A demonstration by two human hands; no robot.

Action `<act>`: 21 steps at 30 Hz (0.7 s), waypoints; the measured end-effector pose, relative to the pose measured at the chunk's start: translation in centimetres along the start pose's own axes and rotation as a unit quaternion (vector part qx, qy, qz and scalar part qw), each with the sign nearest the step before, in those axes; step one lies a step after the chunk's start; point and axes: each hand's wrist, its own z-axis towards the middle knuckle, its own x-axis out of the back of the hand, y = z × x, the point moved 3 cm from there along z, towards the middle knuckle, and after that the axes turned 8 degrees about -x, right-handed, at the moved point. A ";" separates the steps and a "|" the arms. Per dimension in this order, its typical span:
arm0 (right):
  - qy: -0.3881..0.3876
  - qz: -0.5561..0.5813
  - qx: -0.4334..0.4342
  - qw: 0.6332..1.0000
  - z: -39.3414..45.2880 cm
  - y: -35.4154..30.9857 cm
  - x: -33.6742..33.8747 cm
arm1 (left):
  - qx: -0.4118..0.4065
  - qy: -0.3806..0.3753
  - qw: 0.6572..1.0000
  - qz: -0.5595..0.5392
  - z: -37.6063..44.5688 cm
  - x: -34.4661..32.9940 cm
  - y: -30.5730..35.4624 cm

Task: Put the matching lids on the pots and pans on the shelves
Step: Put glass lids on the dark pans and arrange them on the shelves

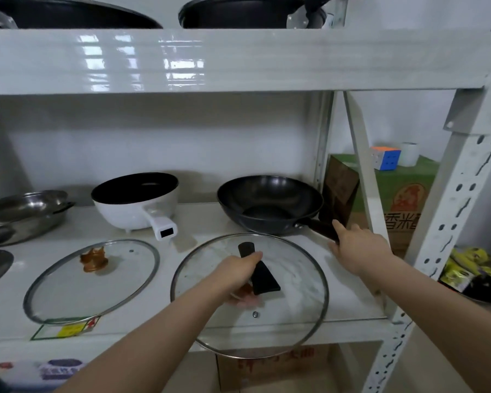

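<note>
My left hand (236, 275) grips the black handle of a large glass lid (292, 304), which hangs partly over the shelf's front edge. Behind it sits a black wok (270, 202); my right hand (357, 245) holds the end of its dark handle. A second glass lid with a brown knob (68, 285) lies flat on the shelf (187, 248) at the left. A white pot with a black inside (133, 199) stands at the back middle.
Steel bowls (23, 211) stand at the far left. Two black pans (238, 9) rest on the upper shelf. The rack's slanted brace and right post (448, 222) stand close to my right hand. A green carton (403, 199) with a puzzle cube sits beyond.
</note>
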 end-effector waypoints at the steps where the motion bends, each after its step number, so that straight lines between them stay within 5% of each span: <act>1: 0.004 -0.004 0.003 1.000 0.2 0.1 -0.1 | 0.018 -0.023 0.997 -0.069 -0.1 -0.6 -0.1; 8: -0.016 -0.012 0.036 0.999 1.2 0.5 0.1 | 0.029 -0.012 0.911 -0.412 1.7 -2.4 -0.4; 14: -0.021 -0.001 0.040 0.999 1.6 0.5 0.0 | -0.009 0.041 0.901 -0.432 2.8 -3.6 -0.6; 21: -0.017 -0.006 0.041 0.999 1.8 0.6 -0.4 | -0.013 0.017 0.895 -0.445 0.4 -3.2 -1.5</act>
